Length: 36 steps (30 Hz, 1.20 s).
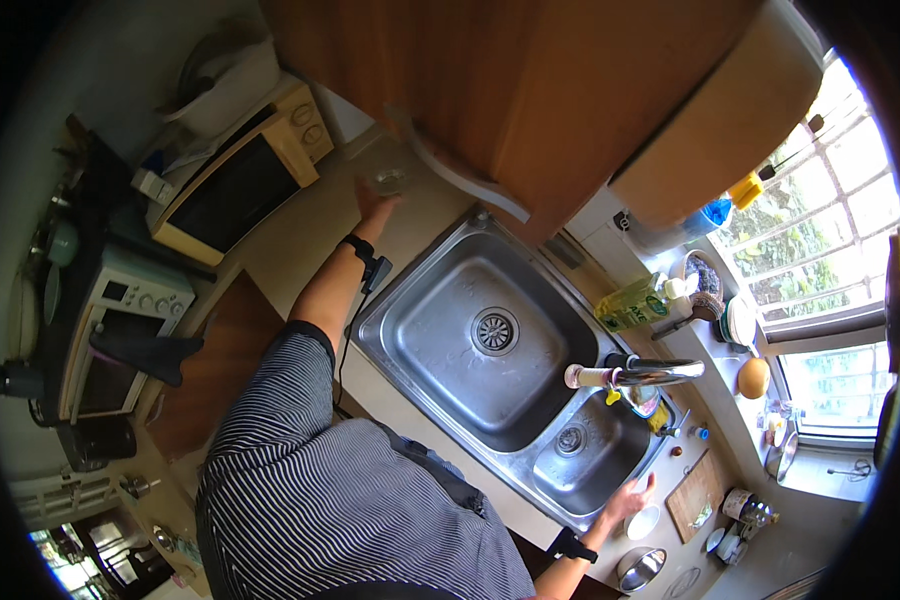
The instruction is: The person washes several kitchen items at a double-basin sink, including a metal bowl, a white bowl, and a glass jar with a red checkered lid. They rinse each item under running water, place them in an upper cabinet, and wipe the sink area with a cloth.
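Note:
My left hand reaches across the counter towards the microwave side. A small clear glass vessel is right at its fingertips; blur hides whether the fingers grip it or only touch it. My right hand is beside the small sink basin's near corner, fingers apart, holding nothing visible. Just below it stands a white bowl. Between my arms lies a stainless steel double sink, with bare drains showing in both basins. A curved chrome faucet with a pale nozzle extends over the divider.
A wooden cutting board bears chopped greenery. Near it are a metal bowl and a dark bottle. Dish soap stands behind the sink. A microwave flanks the left counter. The wooden overhead cabinet has a curved handle.

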Available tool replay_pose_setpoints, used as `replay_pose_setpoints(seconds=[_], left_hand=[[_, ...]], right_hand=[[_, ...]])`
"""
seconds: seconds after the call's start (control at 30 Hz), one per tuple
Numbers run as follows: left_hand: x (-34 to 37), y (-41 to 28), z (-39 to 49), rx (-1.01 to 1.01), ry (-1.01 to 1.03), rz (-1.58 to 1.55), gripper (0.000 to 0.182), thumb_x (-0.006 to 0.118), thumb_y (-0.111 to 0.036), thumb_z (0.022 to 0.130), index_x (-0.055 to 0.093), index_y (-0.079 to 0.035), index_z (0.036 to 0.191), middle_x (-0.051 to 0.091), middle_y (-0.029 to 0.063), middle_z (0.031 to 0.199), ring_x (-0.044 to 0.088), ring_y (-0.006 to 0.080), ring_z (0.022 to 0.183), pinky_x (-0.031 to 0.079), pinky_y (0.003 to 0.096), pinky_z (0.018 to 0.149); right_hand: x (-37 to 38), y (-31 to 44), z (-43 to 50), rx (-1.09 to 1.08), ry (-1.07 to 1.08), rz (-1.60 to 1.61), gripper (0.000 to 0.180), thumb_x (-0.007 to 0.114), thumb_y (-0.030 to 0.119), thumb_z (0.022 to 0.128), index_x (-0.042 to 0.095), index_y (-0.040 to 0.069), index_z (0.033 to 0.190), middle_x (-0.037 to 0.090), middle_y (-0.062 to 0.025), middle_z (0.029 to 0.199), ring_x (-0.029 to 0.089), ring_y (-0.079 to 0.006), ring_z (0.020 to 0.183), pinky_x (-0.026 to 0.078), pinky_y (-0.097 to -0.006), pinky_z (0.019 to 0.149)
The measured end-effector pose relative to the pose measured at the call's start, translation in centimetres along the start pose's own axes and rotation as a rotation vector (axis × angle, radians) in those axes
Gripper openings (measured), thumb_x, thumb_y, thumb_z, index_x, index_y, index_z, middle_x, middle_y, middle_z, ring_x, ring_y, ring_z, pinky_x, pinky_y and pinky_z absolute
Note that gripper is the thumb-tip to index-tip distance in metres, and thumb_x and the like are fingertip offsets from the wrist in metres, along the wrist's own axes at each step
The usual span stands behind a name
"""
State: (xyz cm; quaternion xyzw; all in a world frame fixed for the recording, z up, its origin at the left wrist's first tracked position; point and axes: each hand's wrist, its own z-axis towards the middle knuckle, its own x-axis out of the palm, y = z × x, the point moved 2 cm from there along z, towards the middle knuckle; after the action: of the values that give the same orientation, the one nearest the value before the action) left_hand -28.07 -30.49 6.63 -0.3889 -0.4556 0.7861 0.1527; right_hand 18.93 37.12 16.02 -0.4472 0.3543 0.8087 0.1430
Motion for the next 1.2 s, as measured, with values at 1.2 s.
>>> replay_pose_setpoints(seconds=[1.2], left_hand=[[-2.5,-6.6,-32.8,-1.662,0.836,-0.683,0.067,0.078,-0.051,0.068,0.058,-0.001,0.107,0.063,0.0121,0.101,0.060,0.0278,0.098,0.047,0.0417,0.093]], right_hand=[[12.0,9.5,3.0,-0.273,0.365,-0.038,0.071,0.061,0.002,0.076,0.034,-0.004,0.141,0.047,-0.0246,0.138,0.045,-0.0386,0.128,0.033,-0.0441,0.108]])
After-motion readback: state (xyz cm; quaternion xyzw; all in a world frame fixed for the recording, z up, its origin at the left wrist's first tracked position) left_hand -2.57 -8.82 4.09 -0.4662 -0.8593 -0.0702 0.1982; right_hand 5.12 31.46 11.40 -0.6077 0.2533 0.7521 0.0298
